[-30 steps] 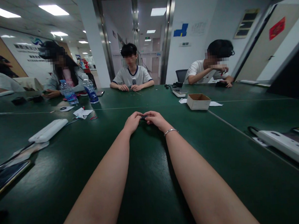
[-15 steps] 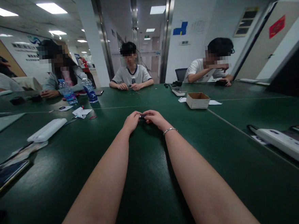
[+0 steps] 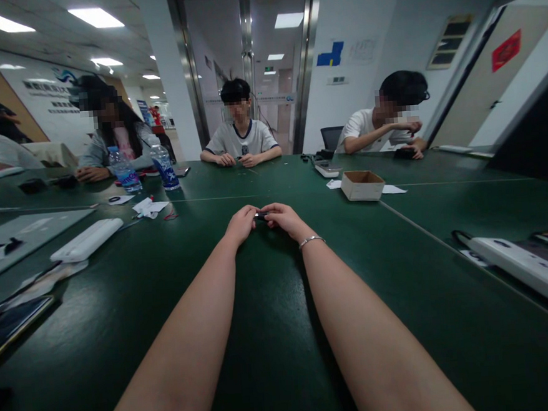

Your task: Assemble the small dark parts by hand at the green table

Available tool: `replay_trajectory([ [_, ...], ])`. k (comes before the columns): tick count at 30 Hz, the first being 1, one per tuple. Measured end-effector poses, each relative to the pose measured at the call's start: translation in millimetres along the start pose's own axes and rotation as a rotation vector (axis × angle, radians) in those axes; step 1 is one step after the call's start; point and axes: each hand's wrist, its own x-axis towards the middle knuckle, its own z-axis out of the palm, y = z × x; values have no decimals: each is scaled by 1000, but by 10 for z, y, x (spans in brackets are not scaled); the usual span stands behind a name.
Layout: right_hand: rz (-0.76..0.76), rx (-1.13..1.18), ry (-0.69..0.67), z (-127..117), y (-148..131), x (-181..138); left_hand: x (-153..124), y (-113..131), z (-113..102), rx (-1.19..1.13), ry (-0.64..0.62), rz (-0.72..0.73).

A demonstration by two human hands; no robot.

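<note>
The bare left hand [image 3: 242,225] and the bare right hand [image 3: 282,218], which has a silver bangle [image 3: 311,241] at its wrist, meet above the dark green tabletop [image 3: 272,318]. Their fingers are curled nearly closed, pinching between them a small, dark object [image 3: 261,217], too hidden to identify. An open-topped, pale cardboard box [image 3: 362,191] sits ahead to the right; a white, rounded, oblong device [image 3: 87,240] lies to the left, well apart from the hands.
</note>
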Motion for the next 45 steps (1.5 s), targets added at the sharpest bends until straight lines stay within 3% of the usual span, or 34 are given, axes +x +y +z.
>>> replay_trajectory([
  [45,-17,-6,-8,-14,11,5,-9,-2,-1,7,-5,29],
])
